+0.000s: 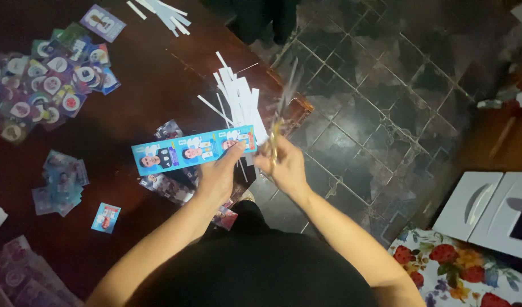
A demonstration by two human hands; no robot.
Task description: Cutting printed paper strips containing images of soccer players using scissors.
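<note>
My left hand [218, 173] pinches the right part of a long blue strip of picture stickers [187, 150], held flat over the dark wooden table [141, 96]. My right hand [286, 165] grips a pair of scissors [281, 113], blurred by motion, with the blades pointing up and away just past the strip's right end. A fan of white paper offcuts [238, 99] lies under and behind the strip at the table's corner.
Several cut stickers are spread at the far left [39, 85], with small piles [62, 182] and a single blue card [106, 218] nearer me. More white strips [164, 12] lie at the top. Dark tiled floor [375, 119], a white cabinet [488, 210] and floral cloth [460, 273] are on the right.
</note>
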